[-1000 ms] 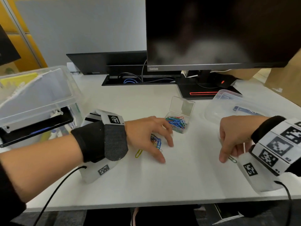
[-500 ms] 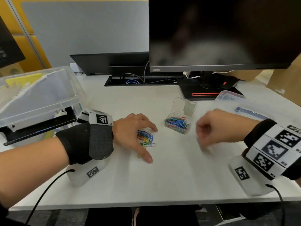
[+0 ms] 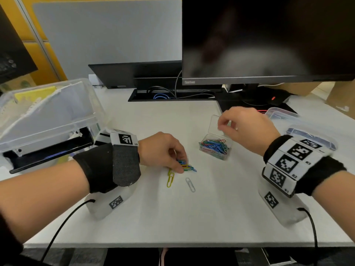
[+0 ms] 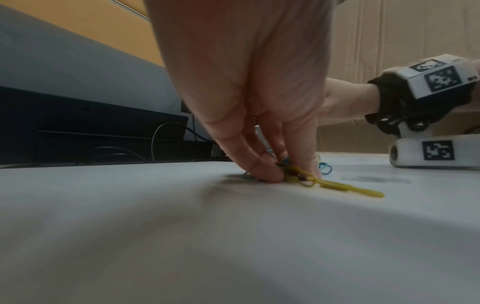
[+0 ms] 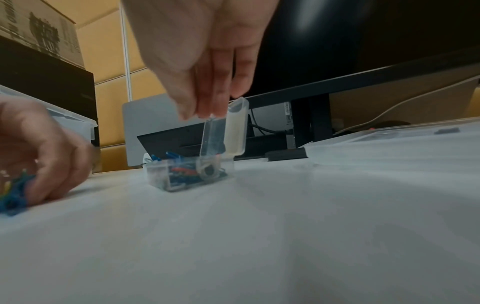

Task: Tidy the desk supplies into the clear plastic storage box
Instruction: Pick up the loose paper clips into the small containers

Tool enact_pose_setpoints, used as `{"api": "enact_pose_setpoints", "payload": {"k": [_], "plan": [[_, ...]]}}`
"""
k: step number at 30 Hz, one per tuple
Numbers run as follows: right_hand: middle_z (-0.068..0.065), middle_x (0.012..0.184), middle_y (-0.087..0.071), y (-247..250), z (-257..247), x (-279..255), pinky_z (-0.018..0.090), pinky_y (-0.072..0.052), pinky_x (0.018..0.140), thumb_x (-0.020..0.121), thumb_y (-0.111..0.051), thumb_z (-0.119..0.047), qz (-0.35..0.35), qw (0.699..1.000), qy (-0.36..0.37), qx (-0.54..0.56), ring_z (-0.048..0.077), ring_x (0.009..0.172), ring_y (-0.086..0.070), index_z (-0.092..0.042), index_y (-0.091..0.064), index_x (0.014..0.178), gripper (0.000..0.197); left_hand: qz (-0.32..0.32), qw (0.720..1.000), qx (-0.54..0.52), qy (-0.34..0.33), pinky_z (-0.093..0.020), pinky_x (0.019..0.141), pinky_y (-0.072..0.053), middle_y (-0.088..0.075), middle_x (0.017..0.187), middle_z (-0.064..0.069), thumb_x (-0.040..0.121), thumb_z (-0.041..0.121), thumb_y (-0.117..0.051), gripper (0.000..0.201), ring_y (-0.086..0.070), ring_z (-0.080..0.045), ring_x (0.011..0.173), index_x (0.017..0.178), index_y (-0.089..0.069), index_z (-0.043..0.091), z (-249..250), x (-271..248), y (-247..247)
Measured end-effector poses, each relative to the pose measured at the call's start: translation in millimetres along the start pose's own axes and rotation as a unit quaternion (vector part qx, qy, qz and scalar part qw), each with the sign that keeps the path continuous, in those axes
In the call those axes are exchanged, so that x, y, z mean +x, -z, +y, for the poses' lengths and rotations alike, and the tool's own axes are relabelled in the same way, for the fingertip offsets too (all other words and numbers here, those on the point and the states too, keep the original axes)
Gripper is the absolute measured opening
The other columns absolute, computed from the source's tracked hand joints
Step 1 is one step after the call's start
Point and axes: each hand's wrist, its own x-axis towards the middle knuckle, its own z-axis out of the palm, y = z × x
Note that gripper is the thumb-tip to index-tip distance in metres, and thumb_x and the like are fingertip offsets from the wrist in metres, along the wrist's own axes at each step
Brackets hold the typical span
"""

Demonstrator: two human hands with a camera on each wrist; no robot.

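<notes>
Pinching loose clips [image 3: 186, 166] in my left grip [image 3: 162, 150]; clip case [image 3: 215, 148] lies right-forward, my right grip [image 3: 243, 129] above it, fingertips bunched, hold unclear.

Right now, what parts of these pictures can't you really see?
- Head view: the left hand covers part of the paper clip pile, so no count.
- Right wrist view: blur hides whether the right hand fingers hold a clip above the small clip box.
- Head view: contents of the big storage box are hazy through its plastic.
</notes>
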Motion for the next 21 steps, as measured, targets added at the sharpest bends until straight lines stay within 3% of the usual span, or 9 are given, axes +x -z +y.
{"api": "enact_pose_setpoints", "payload": {"k": [3, 6, 12, 14, 16, 18, 21], "plan": [[0.003, 0.103, -0.054, 1, 3, -1, 0.028, -0.038, 0.068, 0.09, -0.05, -0.02, 0.081, 0.995, -0.05, -0.002, 0.02, 0.093, -0.054, -0.016, -0.061, 0.101, 0.016, 0.024, 0.999, 0.021, -0.001, -0.02, 0.076, -0.048, -0.068, 0.087, 0.003, 0.071, 0.024, -0.078, 0.025, -0.057, -0.008, 0.075, 0.094, -0.073, 0.016, 1, 8, 1], [0.008, 0.112, -0.053, -2, 8, -3, 0.028, -0.037, 0.071, 0.09, -0.051, -0.021, 0.042, 0.993, -0.109, -0.007, 0.024, 0.098, -0.053, -0.016, -0.058, 0.101, 0.015, 0.07, 0.997, 0.017, -0.014, -0.004, 0.062, -0.041, -0.069, 0.085, 0.0, 0.074, 0.026, -0.076, 0.024, -0.056, -0.007, 0.073, 0.094, -0.073, 0.013, 4, 18, 4], [0.007, 0.102, -0.066, -5, 4, -4, 0.03, -0.045, 0.075, 0.091, -0.051, -0.024, -0.025, 0.989, -0.142, 0.038, 0.026, 0.092, -0.059, -0.016, -0.063, 0.098, 0.016, 0.166, 0.984, -0.003, -0.067, -0.007, 0.062, -0.04, -0.071, 0.094, -0.009, 0.077, 0.02, -0.073, 0.023, -0.054, -0.01, 0.075, 0.097, -0.073, 0.009, 20, 43, 8], [0.006, 0.097, -0.064, -8, -2, -1, 0.028, -0.04, 0.073, 0.09, -0.054, -0.023, -0.076, 0.985, -0.145, 0.049, 0.023, 0.089, -0.054, -0.016, -0.066, 0.099, 0.016, 0.187, 0.979, -0.002, -0.087, -0.008, 0.064, -0.04, -0.07, 0.096, -0.009, 0.078, 0.02, -0.072, 0.024, -0.053, -0.009, 0.077, 0.099, -0.072, 0.008, 30, 52, 7], [0.011, 0.106, -0.064, -9, -4, 1, 0.026, -0.035, 0.073, 0.091, -0.053, -0.014, -0.096, 0.985, -0.138, 0.041, 0.026, 0.097, -0.053, -0.014, -0.067, 0.105, 0.02, 0.191, 0.976, 0.0, -0.1, -0.015, 0.069, -0.043, -0.069, 0.098, -0.01, 0.079, 0.02, -0.071, 0.024, -0.054, -0.01, 0.08, 0.099, -0.072, 0.008, 39, 59, 4], [0.009, 0.116, -0.063, -7, -4, 0, 0.028, -0.039, 0.082, 0.088, -0.05, -0.003, -0.093, 0.985, -0.139, 0.044, 0.027, 0.109, -0.053, -0.014, -0.067, 0.109, 0.028, 0.156, 0.983, 0.016, -0.094, -0.024, 0.078, -0.047, -0.068, 0.102, -0.008, 0.079, 0.02, -0.071, 0.024, -0.057, -0.012, 0.084, 0.101, -0.072, 0.01, 42, 63, 0], [0.005, 0.121, -0.062, -6, -3, -2, 0.03, -0.041, 0.093, 0.086, -0.049, 0.0, -0.084, 0.983, -0.15, 0.061, 0.025, 0.113, -0.053, -0.018, -0.068, 0.108, 0.034, 0.129, 0.987, 0.025, -0.09, -0.015, 0.072, -0.044, -0.066, 0.107, -0.002, 0.081, 0.024, -0.069, 0.027, -0.056, -0.009, 0.088, 0.106, -0.071, 0.016, 37, 60, -1]]}}
